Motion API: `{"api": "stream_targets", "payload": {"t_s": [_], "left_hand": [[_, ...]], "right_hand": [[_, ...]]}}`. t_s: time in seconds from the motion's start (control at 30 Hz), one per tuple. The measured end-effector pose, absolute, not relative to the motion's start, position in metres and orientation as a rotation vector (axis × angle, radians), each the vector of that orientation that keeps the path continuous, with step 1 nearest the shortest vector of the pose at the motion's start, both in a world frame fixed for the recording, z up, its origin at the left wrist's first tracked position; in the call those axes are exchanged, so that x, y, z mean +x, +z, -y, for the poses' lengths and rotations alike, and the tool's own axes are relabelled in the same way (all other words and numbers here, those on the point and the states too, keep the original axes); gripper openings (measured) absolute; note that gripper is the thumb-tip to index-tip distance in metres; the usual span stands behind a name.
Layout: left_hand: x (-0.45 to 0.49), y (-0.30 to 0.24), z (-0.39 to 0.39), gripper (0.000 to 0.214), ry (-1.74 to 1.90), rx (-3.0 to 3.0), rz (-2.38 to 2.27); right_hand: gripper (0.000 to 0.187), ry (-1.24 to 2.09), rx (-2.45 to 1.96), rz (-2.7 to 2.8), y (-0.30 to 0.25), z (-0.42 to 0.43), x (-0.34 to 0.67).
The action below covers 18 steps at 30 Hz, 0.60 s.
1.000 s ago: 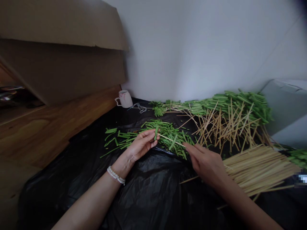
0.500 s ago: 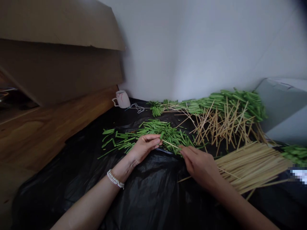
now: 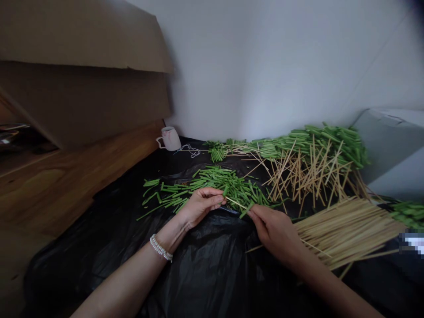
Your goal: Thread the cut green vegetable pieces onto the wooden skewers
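My left hand (image 3: 206,204), with a white beaded bracelet at the wrist, pinches a short green stem piece (image 3: 225,191) between thumb and fingers. From there a thin bamboo skewer (image 3: 236,202) runs to my right hand (image 3: 271,227), whose fingers are closed around its other end. Another green stem piece (image 3: 245,211) lies crosswise on the skewer at my right fingertips. Whether the skewer goes through the left piece I cannot tell. Just beyond both hands spreads a loose pile of cut green stems (image 3: 218,176).
Black plastic sheeting (image 3: 205,274) covers the surface. Bamboo skewers (image 3: 351,229) lie stacked at right, behind them a heap of filled green skewers (image 3: 304,141). A mug (image 3: 170,139) and white string (image 3: 192,151) sit at the back, a cardboard box (image 3: 99,92) at left.
The green piece by my right hand now shows more fully, crosswise on the skewer at the fingertips. Both hands stay nearly in place; the view has shifted slightly.
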<state>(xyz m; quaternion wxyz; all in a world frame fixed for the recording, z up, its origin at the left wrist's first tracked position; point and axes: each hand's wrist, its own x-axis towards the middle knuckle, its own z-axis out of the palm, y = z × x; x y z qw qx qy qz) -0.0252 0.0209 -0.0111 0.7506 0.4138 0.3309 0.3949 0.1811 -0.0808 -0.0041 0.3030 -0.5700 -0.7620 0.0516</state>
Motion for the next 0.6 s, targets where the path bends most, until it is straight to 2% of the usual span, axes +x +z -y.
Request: {"api": "stream_targets", "payload": {"t_s": [0.2, 0.6], "left_hand": [[-0.0236, -0.0065, -0.0166, 0.024, 0.812, 0.822, -0.688], [-0.0205, -0.0028, -0.0109, 0.022, 0.776, 0.775, -0.699]], "right_hand": [[0.029, 0.372, -1.461, 1.934, -0.0026, 0.0807, 0.1792], [0.031, 0.358, -1.421, 1.887, -0.0060, 0.0799, 0.1756]]}}
